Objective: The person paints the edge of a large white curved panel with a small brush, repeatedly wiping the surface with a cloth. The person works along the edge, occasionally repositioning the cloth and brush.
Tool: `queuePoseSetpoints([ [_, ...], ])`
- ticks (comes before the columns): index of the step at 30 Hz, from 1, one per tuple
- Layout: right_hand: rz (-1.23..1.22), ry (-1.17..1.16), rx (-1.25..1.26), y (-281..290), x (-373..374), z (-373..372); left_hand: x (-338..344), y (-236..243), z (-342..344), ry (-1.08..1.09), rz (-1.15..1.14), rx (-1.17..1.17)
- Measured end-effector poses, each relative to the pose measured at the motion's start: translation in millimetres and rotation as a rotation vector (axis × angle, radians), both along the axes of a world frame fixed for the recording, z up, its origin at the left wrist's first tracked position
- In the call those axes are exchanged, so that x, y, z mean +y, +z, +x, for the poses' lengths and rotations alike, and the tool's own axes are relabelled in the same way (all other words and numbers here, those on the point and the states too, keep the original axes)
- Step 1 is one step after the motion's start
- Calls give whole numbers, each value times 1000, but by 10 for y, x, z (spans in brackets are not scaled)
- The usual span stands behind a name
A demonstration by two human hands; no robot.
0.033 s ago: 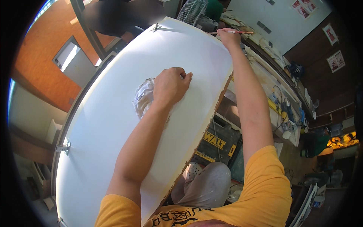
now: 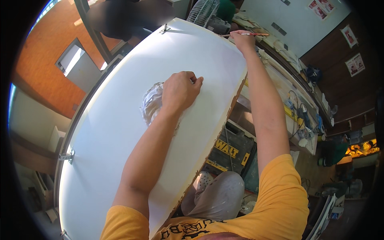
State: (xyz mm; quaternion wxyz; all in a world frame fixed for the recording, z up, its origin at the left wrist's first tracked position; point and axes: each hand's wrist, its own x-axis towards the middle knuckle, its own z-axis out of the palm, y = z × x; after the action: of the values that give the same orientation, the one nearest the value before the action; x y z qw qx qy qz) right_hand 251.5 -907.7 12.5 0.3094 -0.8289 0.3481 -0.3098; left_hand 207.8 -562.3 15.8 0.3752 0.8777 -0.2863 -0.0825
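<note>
A large white panel [image 2: 100, 132] with metal hinges [image 2: 69, 156] along its left edge lies before me. My left hand [image 2: 181, 91] is closed and rests on a crumpled white cloth [image 2: 152, 105] near the panel's middle. Part of the cloth is hidden beneath the hand and wrist, along with most of the fingertips. At the far right corner, my right hand [image 2: 242, 41] grips a slim, stick-like tool with a red and white shaft [image 2: 256, 34]. Its thin left end points toward the panel's edge; its exact kind is too small to tell.
Behind the panel's far end stands a fan [image 2: 203, 14]. A black and yellow toolbox [image 2: 228, 150] sits below the rough right edge. Further right, a bench [image 2: 276, 80] carries cords and tools [image 2: 306, 116]. Another person [image 2: 128, 18], in dark clothing, is at the far left.
The other person's hand at the far left has shifted partly out of sight. My own hands have hardly moved.
</note>
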Motion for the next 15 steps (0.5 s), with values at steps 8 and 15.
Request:
queuePoseSetpoints([
  [8,-23,-59,128,217,-190,-265,-20,55,-6,-25,26,49],
  [15,-25,47,-39,222,105,-34,2,75,-10,-14,22,61],
])
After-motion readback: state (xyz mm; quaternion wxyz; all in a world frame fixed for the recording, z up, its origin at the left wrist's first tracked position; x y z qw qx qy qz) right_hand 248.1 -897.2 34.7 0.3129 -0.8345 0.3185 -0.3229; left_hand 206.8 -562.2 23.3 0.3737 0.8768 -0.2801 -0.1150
